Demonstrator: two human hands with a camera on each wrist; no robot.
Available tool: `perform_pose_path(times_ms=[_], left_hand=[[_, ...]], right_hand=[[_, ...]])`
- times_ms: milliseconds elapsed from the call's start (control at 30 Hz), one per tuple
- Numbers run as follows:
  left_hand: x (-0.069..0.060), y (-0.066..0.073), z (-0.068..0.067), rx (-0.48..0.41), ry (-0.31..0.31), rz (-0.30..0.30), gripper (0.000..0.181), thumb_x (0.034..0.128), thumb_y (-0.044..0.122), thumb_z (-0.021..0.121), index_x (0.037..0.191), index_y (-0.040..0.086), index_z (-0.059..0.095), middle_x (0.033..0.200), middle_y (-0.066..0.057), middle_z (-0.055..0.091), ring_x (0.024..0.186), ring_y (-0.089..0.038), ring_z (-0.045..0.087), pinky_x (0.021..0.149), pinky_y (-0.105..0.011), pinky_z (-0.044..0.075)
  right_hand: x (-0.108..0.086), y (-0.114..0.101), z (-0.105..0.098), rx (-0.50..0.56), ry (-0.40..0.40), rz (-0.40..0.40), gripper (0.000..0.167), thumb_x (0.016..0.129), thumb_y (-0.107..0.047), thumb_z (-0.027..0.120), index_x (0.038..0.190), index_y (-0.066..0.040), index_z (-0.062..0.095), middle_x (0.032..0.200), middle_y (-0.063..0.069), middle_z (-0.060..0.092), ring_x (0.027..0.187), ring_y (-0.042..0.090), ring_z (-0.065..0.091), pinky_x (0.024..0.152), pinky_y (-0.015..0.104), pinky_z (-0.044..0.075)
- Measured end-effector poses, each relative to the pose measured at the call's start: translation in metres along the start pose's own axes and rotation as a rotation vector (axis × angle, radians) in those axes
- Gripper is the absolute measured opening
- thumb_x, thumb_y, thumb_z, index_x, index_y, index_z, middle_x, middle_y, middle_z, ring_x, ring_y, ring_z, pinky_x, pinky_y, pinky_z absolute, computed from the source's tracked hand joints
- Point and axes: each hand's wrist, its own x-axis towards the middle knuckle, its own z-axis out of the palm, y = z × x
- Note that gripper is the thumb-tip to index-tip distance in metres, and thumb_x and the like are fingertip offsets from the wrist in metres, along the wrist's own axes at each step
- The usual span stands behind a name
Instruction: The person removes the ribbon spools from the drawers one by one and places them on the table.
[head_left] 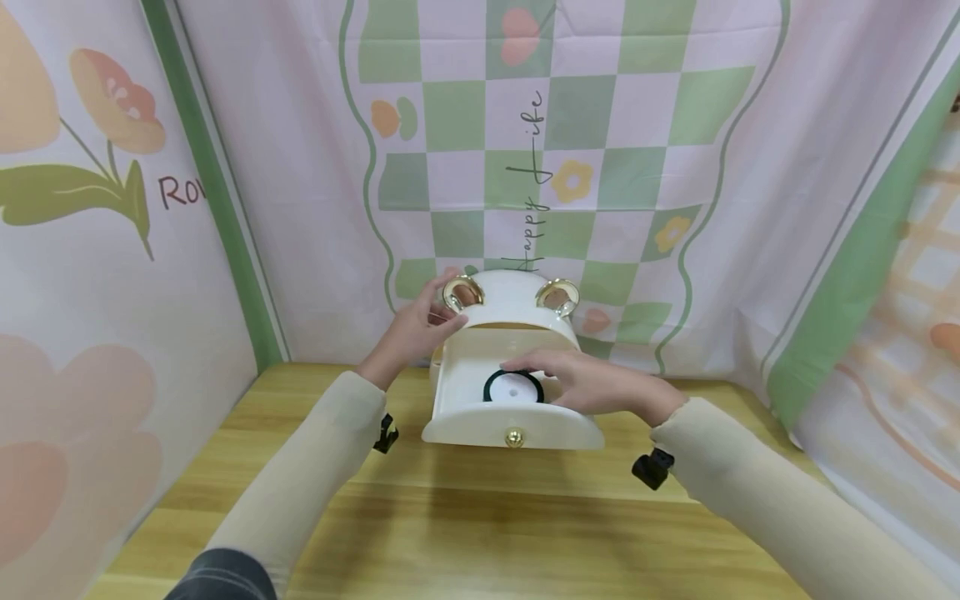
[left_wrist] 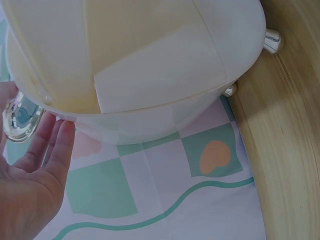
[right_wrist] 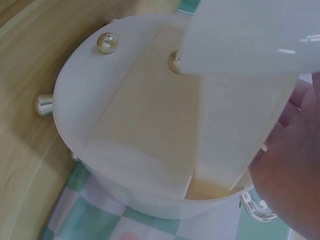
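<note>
A white rounded box (head_left: pixel 512 293) with gold ring-shaped ears (head_left: pixel 558 297) stands on the table, its upper drawer (head_left: pixel 514 427) pulled out. In that drawer lies a white disc-shaped spool (head_left: pixel 513 387) with a dark green band around its rim. My left hand (head_left: pixel 417 329) rests at the box's upper left, thumb by the front edge; its rather straight fingers (left_wrist: pixel 62 150) touch the side beside a gold ear (left_wrist: pixel 24 120). My right hand (head_left: pixel 581 382) reaches over the drawer's right side, fingers spread loosely at the spool's edge. In the right wrist view, its fingertips are hidden.
The wooden table (head_left: pixel 480 525) stretches in front of the box. A green-and-white checked cloth (head_left: pixel 517 183) hangs right behind it, with printed cloth (head_left: pixel 97 317) on the left side too. The drawer's gold knob (head_left: pixel 513 437) sticks out toward me.
</note>
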Motion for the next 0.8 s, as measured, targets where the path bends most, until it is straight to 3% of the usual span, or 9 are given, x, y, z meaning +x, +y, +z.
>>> perform_pose_path(times_ms=[200,600,800], left_hand=[[-0.0004,0.0005,0.0007,0.002,0.001,0.001,0.073,0.0982,0.034,0.067,0.156,0.047,0.024,0.108,-0.005,0.064,0.100,-0.022,0.062,0.088,-0.041,0.054],[-0.0005,0.0007,-0.0004,0.000,0.003,0.000,0.073,0.0978,0.034,0.067,0.156,0.047,0.024,0.107,-0.005,0.064,0.100,-0.023,0.063,0.087,-0.042,0.055],[-0.0006,0.0014,-0.0007,-0.003,-0.002,-0.007,0.073,0.0982,0.034,0.067,0.156,0.045,0.024,0.107,-0.006,0.064,0.100,-0.023,0.062,0.087,-0.042,0.055]], right_hand=[[0.0032,0.0028,0.0030,0.020,-0.008,-0.007,0.065,0.091,-0.026,0.075,0.147,-0.005,0.050,0.147,0.012,0.049,0.135,0.030,0.044,0.105,0.051,0.043],[0.0060,0.0007,0.0032,-0.054,0.004,0.034,0.071,0.088,-0.038,0.077,0.148,-0.014,0.050,0.148,0.006,0.049,0.137,0.025,0.044,0.109,0.049,0.039],[0.0072,0.0012,0.0020,-0.037,0.015,-0.006,0.069,0.088,-0.032,0.078,0.146,-0.009,0.051,0.146,0.007,0.051,0.135,0.025,0.045,0.109,0.048,0.038]])
